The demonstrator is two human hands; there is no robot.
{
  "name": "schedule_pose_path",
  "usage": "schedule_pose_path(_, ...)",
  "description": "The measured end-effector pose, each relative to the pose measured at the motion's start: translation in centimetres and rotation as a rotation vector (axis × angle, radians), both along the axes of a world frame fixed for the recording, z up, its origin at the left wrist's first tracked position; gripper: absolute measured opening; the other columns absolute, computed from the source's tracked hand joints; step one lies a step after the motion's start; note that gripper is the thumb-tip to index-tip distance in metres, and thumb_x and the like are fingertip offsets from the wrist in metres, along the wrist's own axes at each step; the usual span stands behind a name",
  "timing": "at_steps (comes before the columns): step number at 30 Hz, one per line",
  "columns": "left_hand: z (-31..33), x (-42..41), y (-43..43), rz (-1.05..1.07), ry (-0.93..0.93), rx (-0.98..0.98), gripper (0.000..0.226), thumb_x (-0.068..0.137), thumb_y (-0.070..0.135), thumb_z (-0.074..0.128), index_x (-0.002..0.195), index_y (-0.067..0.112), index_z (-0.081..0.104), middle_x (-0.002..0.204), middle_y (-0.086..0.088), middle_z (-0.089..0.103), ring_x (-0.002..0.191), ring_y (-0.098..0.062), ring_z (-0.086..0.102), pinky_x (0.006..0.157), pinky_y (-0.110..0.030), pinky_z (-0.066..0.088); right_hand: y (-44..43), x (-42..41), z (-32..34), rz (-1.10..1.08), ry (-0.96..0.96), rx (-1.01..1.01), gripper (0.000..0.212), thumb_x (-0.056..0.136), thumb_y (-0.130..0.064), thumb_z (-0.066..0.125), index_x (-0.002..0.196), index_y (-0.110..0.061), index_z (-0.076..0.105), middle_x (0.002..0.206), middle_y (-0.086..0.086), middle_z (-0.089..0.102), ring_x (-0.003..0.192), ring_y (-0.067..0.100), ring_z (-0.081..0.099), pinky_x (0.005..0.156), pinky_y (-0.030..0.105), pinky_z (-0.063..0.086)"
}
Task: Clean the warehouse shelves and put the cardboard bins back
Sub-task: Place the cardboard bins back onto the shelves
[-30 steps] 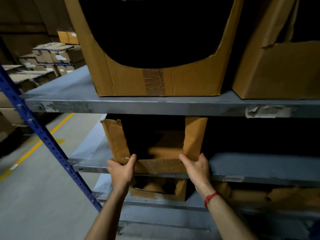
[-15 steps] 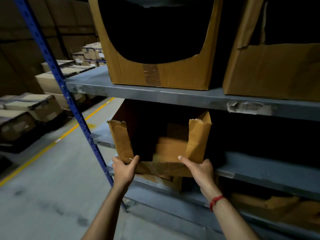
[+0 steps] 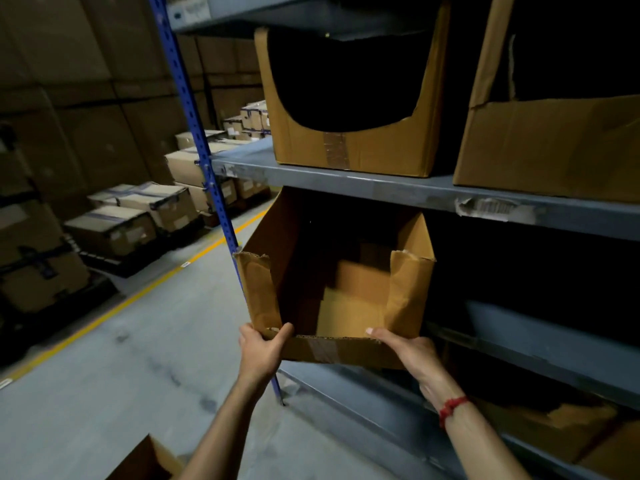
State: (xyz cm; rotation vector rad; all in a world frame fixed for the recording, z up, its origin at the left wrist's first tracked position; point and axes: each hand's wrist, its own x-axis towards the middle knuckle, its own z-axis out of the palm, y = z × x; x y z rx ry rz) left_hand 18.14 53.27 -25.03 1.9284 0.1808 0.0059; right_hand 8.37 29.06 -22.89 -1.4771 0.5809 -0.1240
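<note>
Your left hand (image 3: 260, 353) and right hand (image 3: 410, 351) clamp the cardboard bin (image 3: 334, 292) by its low front edge — its depths too dark to read.

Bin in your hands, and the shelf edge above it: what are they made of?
Bin: corrugated cardboard, matte brown; fluting shows along the cut front lip, corners torn, tape patch in front. Shelf edge: looks like grey painted metal, scuffed, with a peeling label.

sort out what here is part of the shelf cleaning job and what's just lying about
Part of the job:
- cardboard bin held by left hand and right hand
- shelf
- upper bins

Lying about:
- strapped boxes across the aisle
- torn label
</note>
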Motion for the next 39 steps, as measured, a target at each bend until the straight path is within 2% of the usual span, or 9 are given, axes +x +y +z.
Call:
schedule_pose_path(9,-1.5,-7.7,3.5,0.068,0.005,-0.04,0.053,0.065,0.055,0.073,0.09,0.024,0.04,0.106,-0.013,0.05,0.099,-0.03,0.055,0.088,-0.05,0.052,2.9,-6.2,0.2,0.06,0.042,0.015,0.028,0.074,-0.034,0.085,0.089,-0.019,0.067,0.08,-0.009,0.065,0.071,0.003,0.059,0.045,0.01,0.041)
schedule_pose_path(15,-3.5,-16.4,6.9,0.118,-0.032,-0.087,0.048,0.075,0.042,0.081,0.096,0.03,0.039,0.108,-0.016,0.052,0.098,-0.028,0.058,0.079,-0.041,0.053,5.3,-12.9,-1.7,0.158,0.114,0.096,0.028,0.074,-0.027,0.086,0.09,-0.018,0.065,0.08,-0.003,0.068,0.069,0.008,0.064,0.042,0.013,0.046)
schedule_pose_path(21,-3.2,-24.7,9.6,0.16,-0.022,-0.178,0.068,0.08,0.006,0.081,0.131,0.024,0.039,0.108,0.013,0.056,0.099,-0.009,0.058,0.076,-0.017,0.047,9.0,-18.7,-5.9,0.146,0.161,0.114,0.031,0.07,-0.033,0.088,0.091,-0.02,0.069,0.093,0.003,0.073,0.09,0.023,0.069,0.088,0.043,0.056)
schedule_pose_path(24,-2.3,-28.0,11.1,0.218,-0.01,-0.159,0.082,0.075,0.004,0.084,0.143,0.015,0.039,0.114,0.01,0.054,0.106,-0.013,0.054,0.091,-0.027,0.047,10.7,-20.5,-8.3,0.146,0.136,0.07,0.042,0.07,-0.038,0.087,0.103,-0.02,0.069,0.096,0.002,0.07,0.092,0.021,0.066,0.089,0.041,0.053)
schedule_pose_path(29,-1.4,-32.5,13.7,0.277,0.034,-0.094,0.081,0.061,0.028,0.094,0.129,0.016,0.052,0.107,0.013,0.06,0.109,-0.015,0.058,0.094,-0.038,0.054,12.4,-22.1,-9.6,0.198,0.059,-0.003,0.043,0.077,-0.033,0.083,0.113,-0.018,0.064,0.096,-0.005,0.064,0.086,0.006,0.058,0.064,0.021,0.038)
schedule_pose_path(32,-0.5,-34.7,14.9,0.291,0.016,-0.143,0.08,0.05,0.064,0.091,0.108,0.014,0.065,0.104,-0.002,0.072,0.102,-0.025,0.069,0.084,-0.046,0.06,11.9,-21.9,-10.3,0.28,0.084,0.021,0.042,0.078,-0.034,0.082,0.113,-0.026,0.058,0.093,-0.012,0.058,0.082,0.001,0.052,0.069,0.025,0.039)
schedule_pose_path(35,1.2,-36.0,16.4,0.217,0.008,-0.102,0.1,0.052,0.093,0.064,0.105,0.009,0.067,0.102,-0.012,0.072,0.099,-0.032,0.07,0.082,-0.051,0.06,11.0,-21.5,-11.4,0.351,0.1,0.025,0.039,0.079,-0.034,0.081,0.111,-0.026,0.059,0.095,-0.009,0.06,0.085,0.004,0.054,0.077,0.029,0.04)
schedule_pose_path(37,2.4,-36.3,18.0,0.135,0.082,-0.097,0.12,0.053,0.102,0.047,0.124,0.006,0.061,0.12,-0.016,0.068,0.113,-0.035,0.064,0.095,-0.06,0.052,10.5,-21.6,-12.2,0.399,0.116,-0.004,0.038,0.078,-0.033,0.082,0.109,-0.024,0.063,0.098,-0.003,0.064,0.088,0.01,0.058,0.067,0.026,0.04)
schedule_pose_path(39,4.1,-36.6,18.9,0.07,0.239,-0.173,0.121,0.059,0.103,0.038,0.151,0.024,0.039,0.15,-0.009,0.048,0.136,-0.037,0.046,0.107,-0.065,0.04,10.2,-21.7,-12.9,0.435,0.119,-0.013,0.042,0.074,-0.034,0.085,0.109,-0.021,0.065,0.101,0.003,0.067,0.09,0.016,0.062,0.063,0.025,0.041)
